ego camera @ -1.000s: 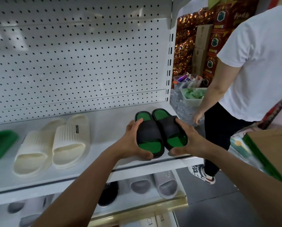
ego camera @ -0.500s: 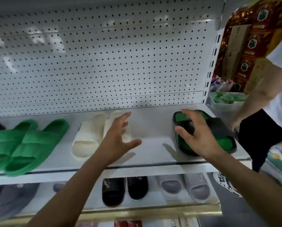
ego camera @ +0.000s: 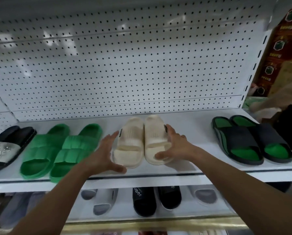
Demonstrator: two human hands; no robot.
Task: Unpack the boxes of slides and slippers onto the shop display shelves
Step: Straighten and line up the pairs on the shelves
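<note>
On the shelf [ego camera: 184, 172], between green slides [ego camera: 60, 150] and black-green slides [ego camera: 250, 141], the cream pair [ego camera: 142, 141] is flanked by outstretched arms, cupped by the left hand [ego camera: 104, 155] and the right hand [ego camera: 174, 146], fingers spread.

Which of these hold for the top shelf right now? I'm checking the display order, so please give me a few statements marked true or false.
1. Both hands are on the cream slides. True: the left hand is at the left slide's outer side and the right hand at the right slide's.
2. The green slides sit to the right of the cream pair. False: they sit to its left.
3. The black slides with green insoles touch the cream pair. False: bare shelf lies between them.
4. A black slide printed "super" is on the lower shelf. True.
5. The cream slides hang from the pegboard. False: they rest on the shelf.
</note>
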